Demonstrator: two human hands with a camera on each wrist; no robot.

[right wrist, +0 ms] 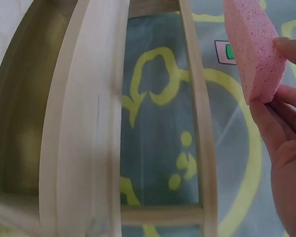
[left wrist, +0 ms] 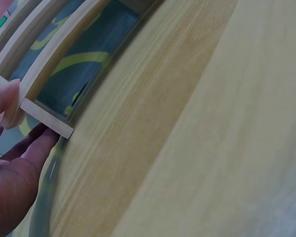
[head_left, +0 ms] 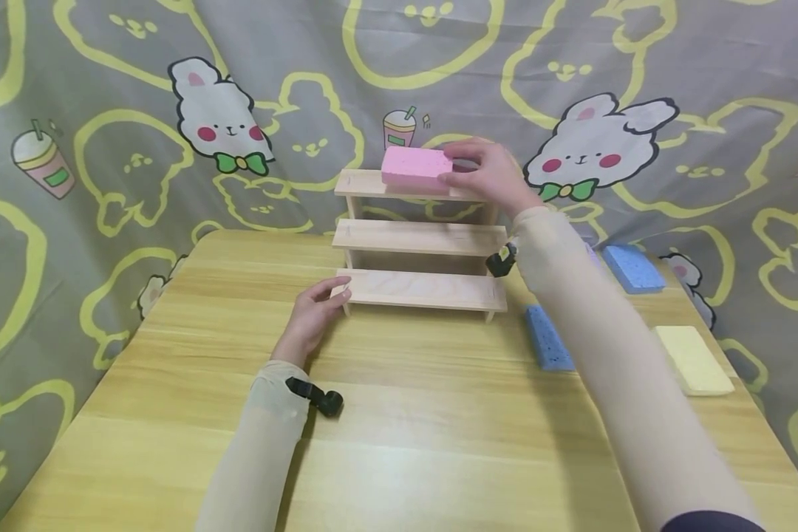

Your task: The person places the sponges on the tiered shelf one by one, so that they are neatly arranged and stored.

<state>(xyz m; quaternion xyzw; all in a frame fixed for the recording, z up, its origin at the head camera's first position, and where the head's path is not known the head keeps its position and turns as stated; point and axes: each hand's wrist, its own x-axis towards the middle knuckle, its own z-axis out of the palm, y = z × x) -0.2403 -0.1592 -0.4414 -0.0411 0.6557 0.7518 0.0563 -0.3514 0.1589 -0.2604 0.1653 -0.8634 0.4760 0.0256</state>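
A small three-tier wooden shelf [head_left: 419, 236] stands toward the back of the table. My right hand [head_left: 488, 174] pinches a pink sponge [head_left: 415, 166] by its right end, at the top tier. In the right wrist view, a gap separates the sponge [right wrist: 256, 54] from the top board [right wrist: 200, 123]. At the left end of the lowest tier, my left hand [head_left: 312, 314] grips the shelf. Up close in the left wrist view, the thumb lies against the board [left wrist: 44, 74] and the fingers reach beneath it, by the leg.
On the right lie a blue sponge [head_left: 548, 340], another blue sponge [head_left: 633, 268] farther back and a pale yellow sponge [head_left: 693, 360]. A purple piece [head_left: 592, 253] is mostly hidden behind the right sleeve. A patterned curtain [head_left: 306, 111] hangs directly behind the wooden table [head_left: 399, 414].
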